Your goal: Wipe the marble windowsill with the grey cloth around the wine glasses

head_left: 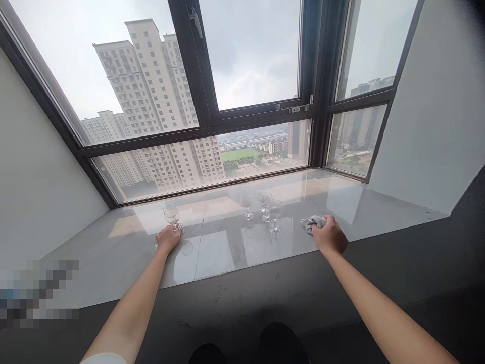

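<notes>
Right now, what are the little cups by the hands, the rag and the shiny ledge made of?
The stemmed glasses look like clear glass: you see straight through them. The left hand touches one glass at its base. The cloth under the right hand looks like soft grey fabric, crumpled. The windowsill seems polished stone or tile, since it mirrors the window.

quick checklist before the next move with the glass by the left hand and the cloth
1. Left hand at the foot of the single glass: ok, fingers touch its base; a firm grip cannot be told.
2. That glass upright on the sill: ok.
3. Right hand on the grey cloth: ok, hand rests on its near edge.
4. Three other glasses upright and apart from both hands: ok.
5. Nearest glass of that group has a gap to the cloth: ok, though small.
6. Glasses clean or dry: cannot tell.
</notes>
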`<state>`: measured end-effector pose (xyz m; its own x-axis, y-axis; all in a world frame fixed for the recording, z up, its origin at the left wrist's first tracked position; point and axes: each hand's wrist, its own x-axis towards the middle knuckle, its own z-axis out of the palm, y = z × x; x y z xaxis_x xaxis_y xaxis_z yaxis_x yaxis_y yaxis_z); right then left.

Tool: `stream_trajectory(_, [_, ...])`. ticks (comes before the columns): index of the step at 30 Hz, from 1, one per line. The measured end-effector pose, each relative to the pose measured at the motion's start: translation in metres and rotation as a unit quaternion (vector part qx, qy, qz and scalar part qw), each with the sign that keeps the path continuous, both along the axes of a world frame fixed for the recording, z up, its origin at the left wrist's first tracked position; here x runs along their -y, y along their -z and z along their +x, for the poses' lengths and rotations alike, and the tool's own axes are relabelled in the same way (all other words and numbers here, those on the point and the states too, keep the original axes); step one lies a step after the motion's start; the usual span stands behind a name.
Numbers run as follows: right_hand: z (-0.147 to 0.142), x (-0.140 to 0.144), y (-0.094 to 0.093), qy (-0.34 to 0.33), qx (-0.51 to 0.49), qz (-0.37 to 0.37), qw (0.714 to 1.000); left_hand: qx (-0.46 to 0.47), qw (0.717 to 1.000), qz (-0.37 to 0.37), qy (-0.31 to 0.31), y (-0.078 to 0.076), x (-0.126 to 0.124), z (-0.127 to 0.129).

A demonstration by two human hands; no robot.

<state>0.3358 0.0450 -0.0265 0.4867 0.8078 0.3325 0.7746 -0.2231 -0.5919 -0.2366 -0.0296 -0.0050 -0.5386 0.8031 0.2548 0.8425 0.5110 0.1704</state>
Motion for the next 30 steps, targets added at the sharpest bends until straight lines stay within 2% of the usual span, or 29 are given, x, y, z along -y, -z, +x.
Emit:
stream_trajectory(14, [0.0019, -0.0021, 0.0034, -0.003, -0.005, 0.003, 1.0, -0.01, 0.997, 0.041, -0.058, 0.0002, 0.0052, 0.0009])
stream_trajectory(30, [0.0015, -0.0011, 0.0026, -0.003, -0.003, 0.006, 1.0, -0.037, 0.998, 0.031, -0.048, 0.0023, 0.0037, 0.0004])
